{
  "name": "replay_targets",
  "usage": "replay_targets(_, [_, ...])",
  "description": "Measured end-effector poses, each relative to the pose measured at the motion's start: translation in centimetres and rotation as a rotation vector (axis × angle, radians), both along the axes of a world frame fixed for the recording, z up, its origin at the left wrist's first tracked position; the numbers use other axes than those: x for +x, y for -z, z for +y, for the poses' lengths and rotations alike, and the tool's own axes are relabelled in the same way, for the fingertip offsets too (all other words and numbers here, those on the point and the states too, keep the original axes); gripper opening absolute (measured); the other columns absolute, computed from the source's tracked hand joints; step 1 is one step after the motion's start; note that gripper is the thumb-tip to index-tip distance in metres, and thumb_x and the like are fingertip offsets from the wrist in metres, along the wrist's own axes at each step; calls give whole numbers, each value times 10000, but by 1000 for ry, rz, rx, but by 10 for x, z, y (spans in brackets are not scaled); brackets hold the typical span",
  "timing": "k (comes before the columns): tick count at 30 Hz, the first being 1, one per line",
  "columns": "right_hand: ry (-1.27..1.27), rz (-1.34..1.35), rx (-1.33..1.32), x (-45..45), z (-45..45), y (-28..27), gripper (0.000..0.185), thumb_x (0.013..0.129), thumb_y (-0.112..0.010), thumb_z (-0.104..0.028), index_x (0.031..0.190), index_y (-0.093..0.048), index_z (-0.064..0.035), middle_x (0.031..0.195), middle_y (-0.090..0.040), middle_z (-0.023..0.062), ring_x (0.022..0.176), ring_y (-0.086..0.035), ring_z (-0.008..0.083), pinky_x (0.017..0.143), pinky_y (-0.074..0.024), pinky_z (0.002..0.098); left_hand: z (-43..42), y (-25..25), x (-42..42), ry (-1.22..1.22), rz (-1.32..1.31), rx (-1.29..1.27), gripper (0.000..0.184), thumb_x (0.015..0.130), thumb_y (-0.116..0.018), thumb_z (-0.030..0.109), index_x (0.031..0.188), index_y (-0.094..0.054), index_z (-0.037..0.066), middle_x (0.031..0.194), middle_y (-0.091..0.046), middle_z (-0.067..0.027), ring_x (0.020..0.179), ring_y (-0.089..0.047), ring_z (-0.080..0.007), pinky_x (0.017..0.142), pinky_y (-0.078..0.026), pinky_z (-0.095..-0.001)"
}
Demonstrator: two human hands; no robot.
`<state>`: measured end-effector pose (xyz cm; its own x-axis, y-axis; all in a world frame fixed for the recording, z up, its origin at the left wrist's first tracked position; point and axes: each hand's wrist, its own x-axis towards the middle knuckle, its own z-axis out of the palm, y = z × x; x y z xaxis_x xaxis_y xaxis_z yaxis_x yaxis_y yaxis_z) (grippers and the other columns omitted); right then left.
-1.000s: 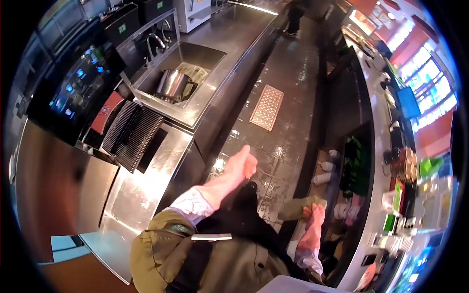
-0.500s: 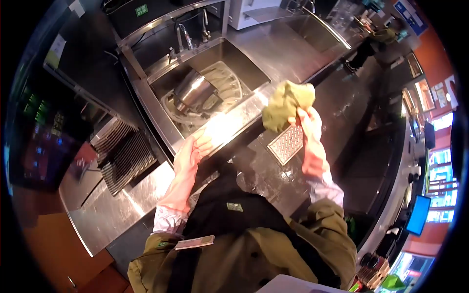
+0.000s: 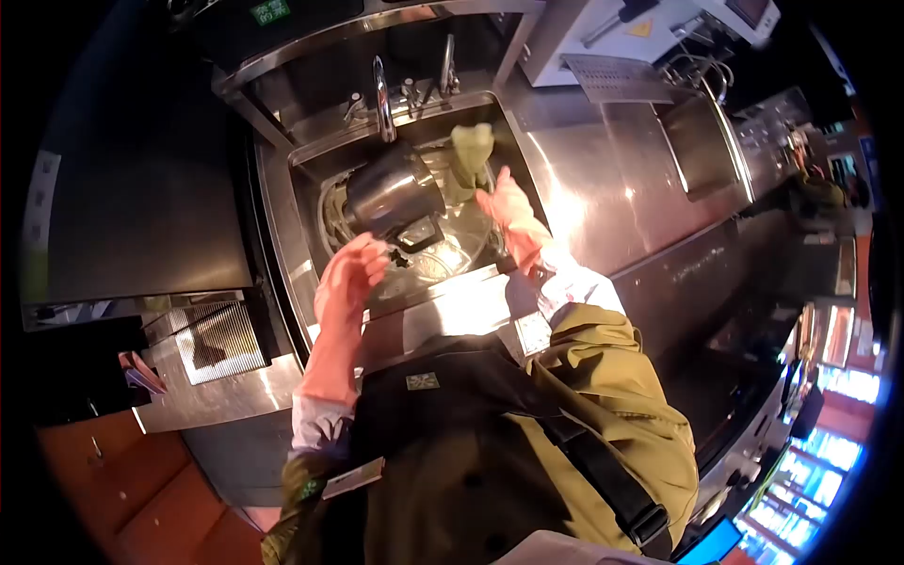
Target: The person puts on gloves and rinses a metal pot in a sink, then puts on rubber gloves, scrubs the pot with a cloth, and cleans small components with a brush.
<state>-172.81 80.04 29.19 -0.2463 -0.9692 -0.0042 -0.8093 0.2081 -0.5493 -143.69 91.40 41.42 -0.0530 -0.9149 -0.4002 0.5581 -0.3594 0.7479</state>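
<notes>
My left hand (image 3: 354, 271), in a pink rubber glove, hovers over the sink's front rim, its fingers loosely bent and nothing seen in them. Just beyond its fingertips lies a metal pitcher (image 3: 388, 188), tipped on its side, its dark handle towards me. My gloved right hand (image 3: 513, 217) reaches over the right side of the sink (image 3: 527, 179), thumb and fingers apart. A green cloth (image 3: 473, 151) is just past its fingertips, above the basin; it looks loose from the hand. Water and a clear, round-edged item lie under the pitcher.
Faucets (image 3: 382, 99) rise behind the sink. To the right runs a steel counter (image 3: 603, 179) with a second basin (image 3: 699, 146). A ridged drip tray (image 3: 221, 341) sits at left. Another person (image 3: 821, 188) stands far off at right.
My right hand has moved from the front of the counter to over the sink and parted from the cloth. My left hand has lifted off the rim towards the pitcher. The view has shifted.
</notes>
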Motion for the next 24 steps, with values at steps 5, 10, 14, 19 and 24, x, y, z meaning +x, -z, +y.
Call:
replay_targets(5, [-147, -57, 367, -12, -24, -7, 371, 800, -561, -278, 1091, -540, -48, 951, -615, 205, 907, -593, 371, 785, -472, 425, -4, -1, -3, -259, -190, 200, 418, 914, -532, 331, 1186, -526, 14, 1066, -626, -111, 929, -595, -165, 839, -458, -287])
replay_targets(10, [-425, 300, -68, 16, -60, 39, 475, 790, -494, -172, 1261, -457, -120, 1340, -408, 189, 1165, -455, 362, 973, -350, 454, -26, 2, -36, -257, -194, 220, 379, 909, -530, 317, 1139, -575, 20, 1029, -651, -102, 893, -614, -167, 834, -463, -268])
replay_targets(14, [-516, 340, -324, 21, -109, 130, 481, 833, -392, -175, 1312, -398, -138, 1436, -295, 165, 1339, -226, 380, 1080, -145, 540, -36, -3, -47, -219, -276, 299, 380, 902, -548, 327, 1117, -590, 18, 1020, -654, -120, 889, -632, -187, 798, -494, -292])
replay_targets(19, [-661, 560, -71, -14, -80, 231, 348, 816, -431, -238, 1128, -534, -122, 1243, -476, 127, 1171, -411, 334, 1022, -234, 528, -36, 18, -29, -196, -252, 244, 326, 913, -546, 288, 1091, -605, 22, 977, -657, -97, 868, -623, -178, 794, -486, -292])
replay_targets(24, [-485, 378, 322, 5, -35, 167, 348, 804, -445, -219, 1132, -529, -142, 1197, -495, 111, 1141, -440, 291, 1042, -254, 463, -78, 42, -40, -125, -372, 312, 299, 922, -529, 258, 1088, -599, 19, 1042, -636, -73, 944, -594, -150, 842, -455, -281])
